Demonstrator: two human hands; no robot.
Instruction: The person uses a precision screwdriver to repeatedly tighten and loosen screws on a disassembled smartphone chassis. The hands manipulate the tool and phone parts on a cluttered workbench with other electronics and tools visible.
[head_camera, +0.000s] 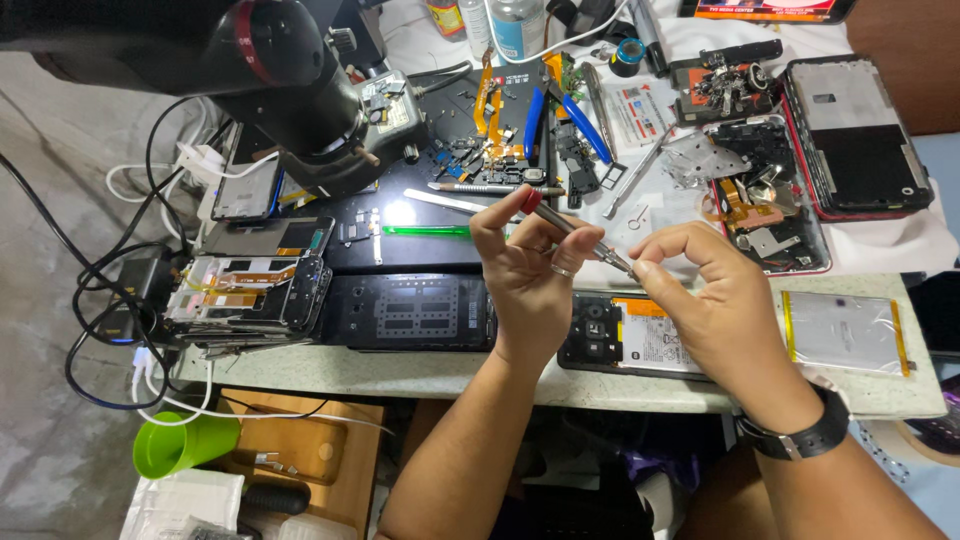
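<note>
Pinched between my left hand (527, 262) fingers near its red cap, the screwdriver (578, 236) slanted down-right at frame centre; my right hand (700, 290) nipped its tip. Below them I saw the opened phone (625, 335) on the table edge (400, 372).

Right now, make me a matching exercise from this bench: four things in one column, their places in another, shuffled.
1 screwdriver
2 green cup
3 open phone
4 loose battery

A below the table edge, left
B under the two hands
C far right on the table
D held by left hand and right hand

1-D, 2-A, 3-B, 4-C
</note>
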